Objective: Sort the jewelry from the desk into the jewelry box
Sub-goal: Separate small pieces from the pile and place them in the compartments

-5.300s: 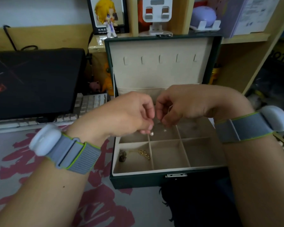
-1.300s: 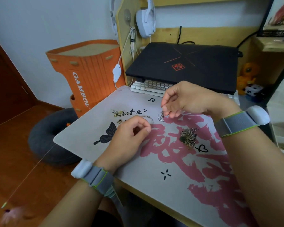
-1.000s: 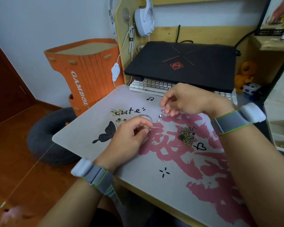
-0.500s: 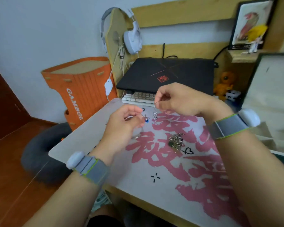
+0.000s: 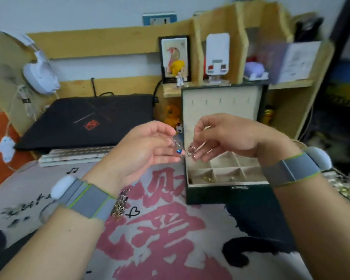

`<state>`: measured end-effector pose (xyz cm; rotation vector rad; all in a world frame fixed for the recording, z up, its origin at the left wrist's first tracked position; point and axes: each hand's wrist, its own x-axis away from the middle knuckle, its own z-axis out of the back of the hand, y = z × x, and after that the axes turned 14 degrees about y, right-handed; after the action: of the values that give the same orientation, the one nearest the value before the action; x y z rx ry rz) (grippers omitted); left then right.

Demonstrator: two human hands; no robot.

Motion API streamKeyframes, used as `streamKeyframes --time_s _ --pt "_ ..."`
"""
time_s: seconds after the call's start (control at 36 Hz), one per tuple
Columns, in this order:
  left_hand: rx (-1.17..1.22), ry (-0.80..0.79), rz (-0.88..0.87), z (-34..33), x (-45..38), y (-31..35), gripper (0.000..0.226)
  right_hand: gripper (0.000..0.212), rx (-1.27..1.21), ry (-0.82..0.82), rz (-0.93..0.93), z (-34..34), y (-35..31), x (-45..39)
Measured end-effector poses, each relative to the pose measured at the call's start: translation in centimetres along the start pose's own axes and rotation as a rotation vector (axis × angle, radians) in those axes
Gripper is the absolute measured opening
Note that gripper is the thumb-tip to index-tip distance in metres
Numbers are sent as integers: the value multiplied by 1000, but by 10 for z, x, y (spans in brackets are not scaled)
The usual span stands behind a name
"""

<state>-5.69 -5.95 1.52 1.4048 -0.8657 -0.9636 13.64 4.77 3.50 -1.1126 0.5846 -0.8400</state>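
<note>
My left hand (image 5: 143, 150) pinches a small silver earring with a blue stone (image 5: 179, 150) just left of the open dark green jewelry box (image 5: 226, 194). My right hand (image 5: 226, 136) pinches a silver dangling earring (image 5: 192, 151) above the box's left rear compartments. The two pieces hang close together. A gold chain (image 5: 207, 178) lies in the front left compartment. A heap of dark metal jewelry (image 5: 120, 205) lies on the desk mat, partly behind my left wrist.
The box's beige lid (image 5: 220, 106) stands upright. A closed black laptop (image 5: 85, 120) sits on a white keyboard (image 5: 73, 156) at the back left. White headphones (image 5: 40, 75) hang far left. Shelves hold a figurine (image 5: 178, 73) and a white stand (image 5: 217, 57). Small blurred items (image 5: 14, 213) lie near the mat's left.
Both hands have lifted the two earrings off the mat and carried them right, to the jewelry box. The view has swung right with them.
</note>
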Motion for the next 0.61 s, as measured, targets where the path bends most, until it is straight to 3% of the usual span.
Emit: streamKeyframes --time_s 0.25,0.39,0.61 --pt "-460 -130 -172 -112 -63 -21 18 2 157 230 -104 81 49 3" --pt "-622 -182 -257 -133 -87 -30 19 10 257 179 -91 97 54 -6" --pt "-668 -294 -217 -142 -99 -23 13 5 422 44 -50 109 53 -31"
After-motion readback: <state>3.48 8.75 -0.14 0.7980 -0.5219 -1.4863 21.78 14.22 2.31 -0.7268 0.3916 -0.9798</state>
